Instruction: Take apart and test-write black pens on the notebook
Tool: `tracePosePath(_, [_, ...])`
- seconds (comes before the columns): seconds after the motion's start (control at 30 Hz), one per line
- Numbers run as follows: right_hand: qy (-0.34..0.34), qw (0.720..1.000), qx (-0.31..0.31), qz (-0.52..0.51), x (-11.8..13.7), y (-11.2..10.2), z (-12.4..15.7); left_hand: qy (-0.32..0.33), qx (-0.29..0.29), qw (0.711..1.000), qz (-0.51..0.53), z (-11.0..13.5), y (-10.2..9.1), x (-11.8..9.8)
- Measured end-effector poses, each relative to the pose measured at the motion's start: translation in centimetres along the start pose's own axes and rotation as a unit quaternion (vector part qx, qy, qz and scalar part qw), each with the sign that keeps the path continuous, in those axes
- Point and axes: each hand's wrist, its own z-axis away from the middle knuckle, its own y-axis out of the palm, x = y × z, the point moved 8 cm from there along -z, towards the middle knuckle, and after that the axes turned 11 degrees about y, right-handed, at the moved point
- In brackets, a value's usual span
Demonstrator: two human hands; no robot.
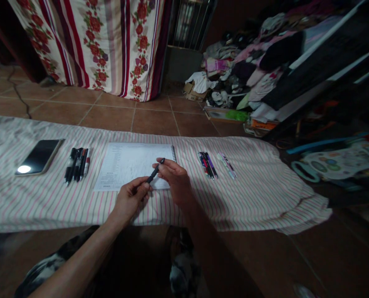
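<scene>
The left hand (130,198) pinches the lower end of a black pen (154,173) between thumb and fingers; the right hand (177,179) pinches its upper end; the pen slants above the notebook (131,163), which lies on the cloth-covered surface (259,203); a phone (40,156) and a row of markers (77,164) lie left of it, two bunches of slimmer pens (208,165) right.

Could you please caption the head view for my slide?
Left hand and right hand hold a black pen over a notebook, pens lying either side.
</scene>
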Motion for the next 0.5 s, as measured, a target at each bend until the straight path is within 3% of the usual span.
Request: tracePosePath(0.5, [-0.021, 1.0, -0.001, 0.015, 0.7, 0.4, 0.4, 0.125, 0.01, 0.983, -0.136, -0.3, -0.8, -1.5])
